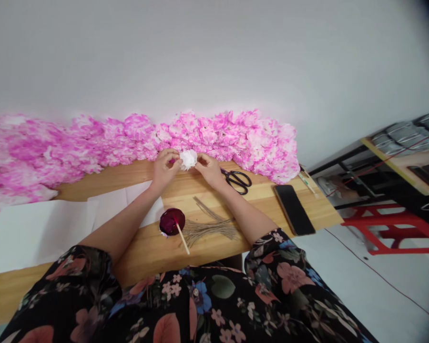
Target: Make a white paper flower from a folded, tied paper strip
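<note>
A small white paper flower [188,159] is held up between my two hands over the wooden table. My left hand [166,166] pinches its left edge with thumb and fingers. On the opposite edge, my right hand [209,169] has its fingers closed on the petals. Black-handled scissors [239,182] lie just right of my right hand, their blades partly hidden. Nearer to me sits a round dish of dark magenta dye [169,223] with a thin wooden stick [183,240] leaning out of it. Beside it is a loose bundle of brown twine strands [210,227], partly under my right forearm.
Pink and white paper flowers [218,136] are heaped along the wall at the table's back. White paper sheets [39,233] cover the left side. A black phone [293,209] and a thin brush [308,184] lie right. A red stool [393,228] stands beyond the table's right edge [334,216].
</note>
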The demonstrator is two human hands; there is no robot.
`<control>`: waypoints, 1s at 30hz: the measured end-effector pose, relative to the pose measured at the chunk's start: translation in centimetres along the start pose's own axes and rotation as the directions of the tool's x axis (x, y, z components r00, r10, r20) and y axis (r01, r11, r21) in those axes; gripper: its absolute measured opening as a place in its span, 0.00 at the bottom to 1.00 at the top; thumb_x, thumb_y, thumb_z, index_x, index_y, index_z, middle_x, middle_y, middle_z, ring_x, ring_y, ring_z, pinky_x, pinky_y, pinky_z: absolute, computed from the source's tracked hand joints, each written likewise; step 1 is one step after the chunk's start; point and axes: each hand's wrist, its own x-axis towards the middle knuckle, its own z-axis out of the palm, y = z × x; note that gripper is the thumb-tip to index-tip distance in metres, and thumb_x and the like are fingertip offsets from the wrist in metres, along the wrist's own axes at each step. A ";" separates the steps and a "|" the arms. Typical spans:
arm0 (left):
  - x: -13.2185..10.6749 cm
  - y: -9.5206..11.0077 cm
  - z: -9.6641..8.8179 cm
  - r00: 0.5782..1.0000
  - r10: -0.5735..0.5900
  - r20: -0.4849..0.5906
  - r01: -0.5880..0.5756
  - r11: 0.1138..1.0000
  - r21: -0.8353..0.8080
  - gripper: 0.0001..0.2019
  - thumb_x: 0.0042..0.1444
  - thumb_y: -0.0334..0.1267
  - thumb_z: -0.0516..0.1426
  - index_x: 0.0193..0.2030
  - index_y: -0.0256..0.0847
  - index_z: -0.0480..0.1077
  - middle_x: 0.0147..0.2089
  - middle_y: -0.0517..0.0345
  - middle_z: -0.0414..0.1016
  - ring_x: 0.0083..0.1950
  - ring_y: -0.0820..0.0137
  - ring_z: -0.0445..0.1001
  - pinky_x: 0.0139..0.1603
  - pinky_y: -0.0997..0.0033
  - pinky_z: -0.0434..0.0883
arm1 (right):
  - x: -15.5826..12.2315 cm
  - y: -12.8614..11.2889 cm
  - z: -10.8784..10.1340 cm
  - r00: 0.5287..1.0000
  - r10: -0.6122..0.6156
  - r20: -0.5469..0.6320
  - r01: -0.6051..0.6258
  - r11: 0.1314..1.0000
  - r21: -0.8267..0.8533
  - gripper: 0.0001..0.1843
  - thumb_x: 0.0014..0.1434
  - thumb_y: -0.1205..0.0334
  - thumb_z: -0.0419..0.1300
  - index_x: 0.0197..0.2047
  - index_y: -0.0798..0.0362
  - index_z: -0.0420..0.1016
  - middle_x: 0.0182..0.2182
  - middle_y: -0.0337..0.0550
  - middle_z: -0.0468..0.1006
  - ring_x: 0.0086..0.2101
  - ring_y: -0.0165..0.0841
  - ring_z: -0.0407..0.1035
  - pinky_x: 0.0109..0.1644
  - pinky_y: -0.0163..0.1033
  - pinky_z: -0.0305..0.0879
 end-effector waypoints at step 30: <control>-0.2 1.4 -0.1 0.996 0.090 0.000 -0.089 0.991 0.102 0.04 0.58 0.39 0.62 0.34 0.44 0.73 0.46 0.54 0.77 0.52 0.60 0.74 0.56 0.55 0.70 | 0.0 0.2 0.0 0.998 -0.064 0.008 0.064 0.984 -0.167 0.13 0.57 0.56 0.61 0.43 0.50 0.82 0.42 0.43 0.85 0.42 0.37 0.77 0.51 0.43 0.71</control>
